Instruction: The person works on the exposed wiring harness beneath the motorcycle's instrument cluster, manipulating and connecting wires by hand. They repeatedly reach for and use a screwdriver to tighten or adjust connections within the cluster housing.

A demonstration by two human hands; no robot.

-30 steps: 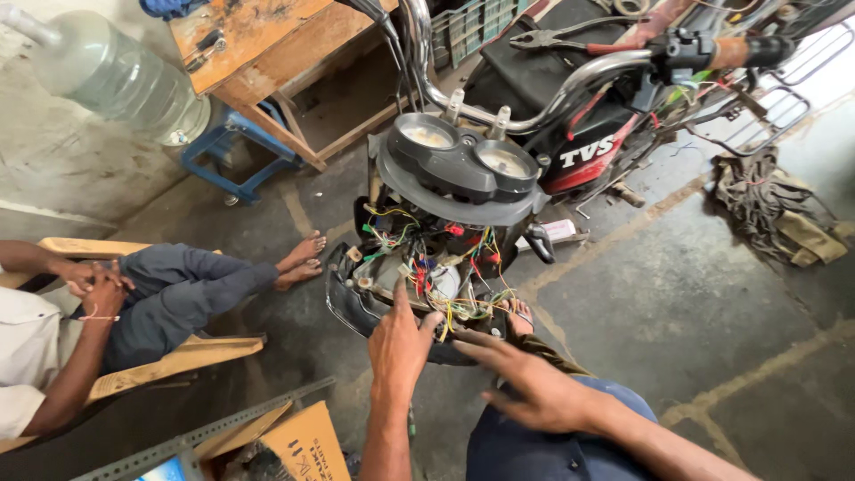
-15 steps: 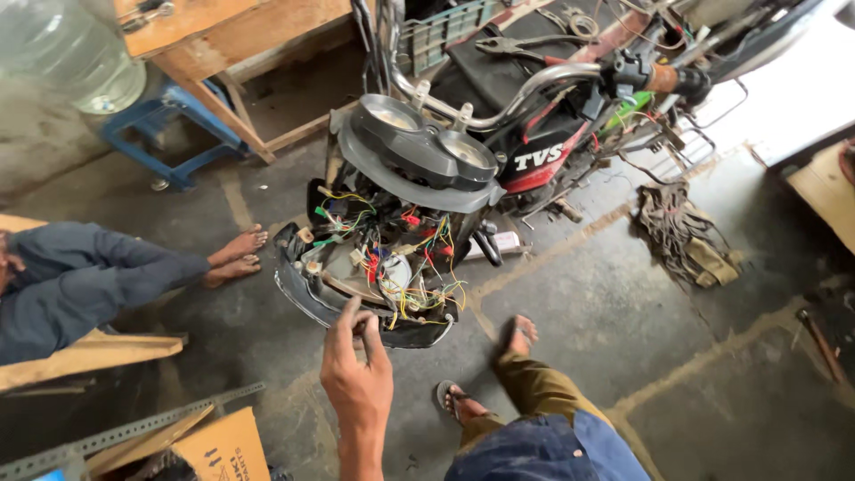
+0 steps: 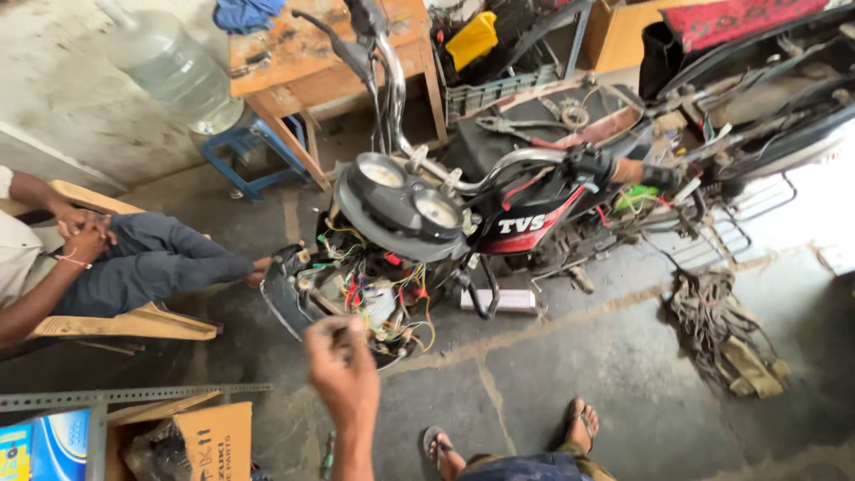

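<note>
Wiring work on the motorcycle's opened headlamp housing [image 3: 298,298] is the step I judge to be in hand. My left hand [image 3: 343,365] reaches up from the bottom of the view, forearm near vertical, fingers curled in a loose fist just at the tangle of coloured wires [image 3: 374,285] spilling under the twin gauges [image 3: 410,200]; whether it pinches a wire I cannot tell. My right hand is out of view. The next move, as I see it, calls for picking one lead out of the bundle without tugging its neighbours. A seated person [image 3: 98,258] waits at the left, hands clasped.
</note>
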